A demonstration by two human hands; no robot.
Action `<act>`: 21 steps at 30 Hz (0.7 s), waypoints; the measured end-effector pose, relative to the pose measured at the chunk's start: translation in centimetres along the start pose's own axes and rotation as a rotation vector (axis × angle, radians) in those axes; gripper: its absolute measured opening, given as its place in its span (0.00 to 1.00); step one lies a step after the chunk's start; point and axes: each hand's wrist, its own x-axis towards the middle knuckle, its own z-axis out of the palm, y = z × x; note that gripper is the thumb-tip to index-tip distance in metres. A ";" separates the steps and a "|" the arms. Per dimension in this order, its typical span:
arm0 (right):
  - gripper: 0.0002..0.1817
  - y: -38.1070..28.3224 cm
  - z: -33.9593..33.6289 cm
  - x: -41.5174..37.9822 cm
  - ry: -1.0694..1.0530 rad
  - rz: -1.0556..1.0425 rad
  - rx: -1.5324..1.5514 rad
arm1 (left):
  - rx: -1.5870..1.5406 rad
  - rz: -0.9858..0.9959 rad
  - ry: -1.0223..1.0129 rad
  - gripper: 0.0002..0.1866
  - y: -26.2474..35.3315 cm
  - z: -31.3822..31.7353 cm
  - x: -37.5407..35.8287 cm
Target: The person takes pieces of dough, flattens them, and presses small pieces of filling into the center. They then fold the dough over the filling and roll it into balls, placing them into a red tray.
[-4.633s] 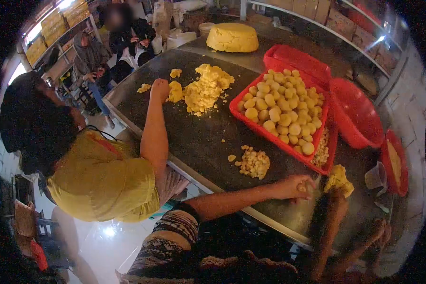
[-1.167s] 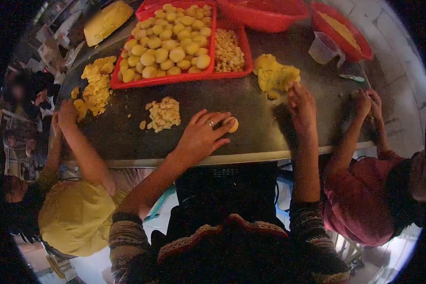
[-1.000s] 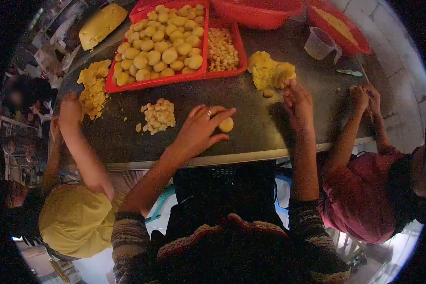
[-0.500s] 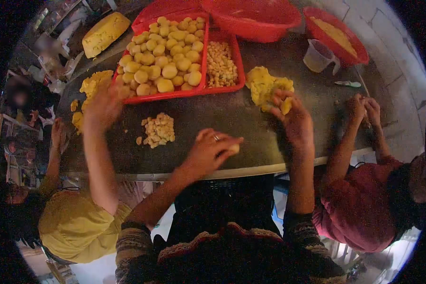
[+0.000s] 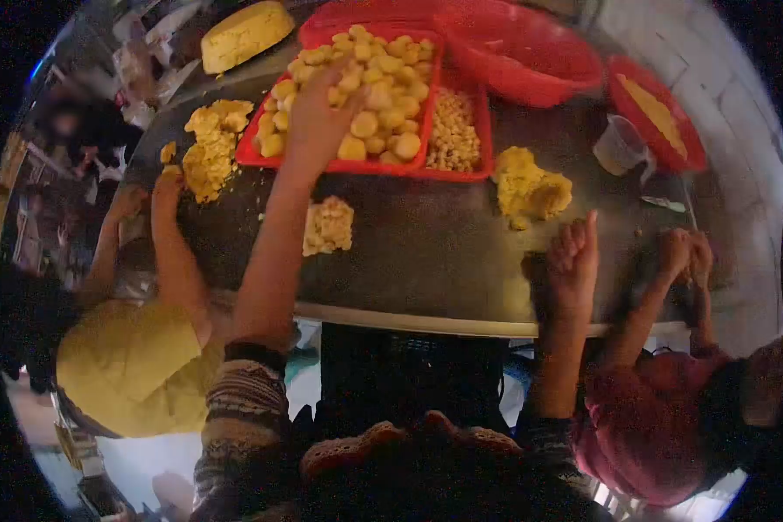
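- At the left of the frame, a person in a yellow shirt (image 5: pixel 130 370) reaches over the worktop (image 5: pixel 409 261), one hand at a small yellow piece (image 5: pixel 172 171) beside a crumbly yellow mass (image 5: pixel 213 148).
- A big yellow block (image 5: pixel 245 36) sits at the upper left, behind that mass.
- The left hand (image 5: pixel 322 109) is over the red tray (image 5: pixel 435 96) at upper centre-left, fingers spread open above the heaped yellow balls (image 5: pixel 364 124); blur hides whether it touches one.
- Below the tray, a cluster of pale chunks (image 5: pixel 329 224) lies on the worktop, partly hidden by the left forearm.
- Just right of the balls, a second red tray (image 5: pixel 487 130) holds small pale pieces (image 5: pixel 452 130).
- A wide red basin (image 5: pixel 526 52) stands behind it, at upper centre-right.
- Right of centre lies a yellow dough lump (image 5: pixel 531 184).
- The right hand (image 5: pixel 570 261) is near the front of that lump, apart from it, fingers curled closed and thumb pointing up; whether anything is inside cannot be told.
- At upper right, a clear cup (image 5: pixel 619 146) stands beside a red bowl (image 5: pixel 698 143) with yellow contents, a small pale tool (image 5: pixel 664 204) lying nearer the front.
- At the right edge, a person in dark red (image 5: pixel 648 426) has both hands together over the worktop.
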 end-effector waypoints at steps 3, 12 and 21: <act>0.24 0.2 1.6 -0.5 0.182 0.011 -0.035 | -0.050 -0.133 0.157 0.17 0.6 -4.9 -2.1; 0.22 0.5 4.3 -0.7 0.367 -0.071 -0.151 | 0.199 -0.416 -0.301 0.13 -6.8 -9.8 -16.9; 0.23 1.0 2.6 -0.1 0.275 -0.158 -0.164 | 0.156 -0.539 -0.300 0.09 -3.8 -10.0 -15.5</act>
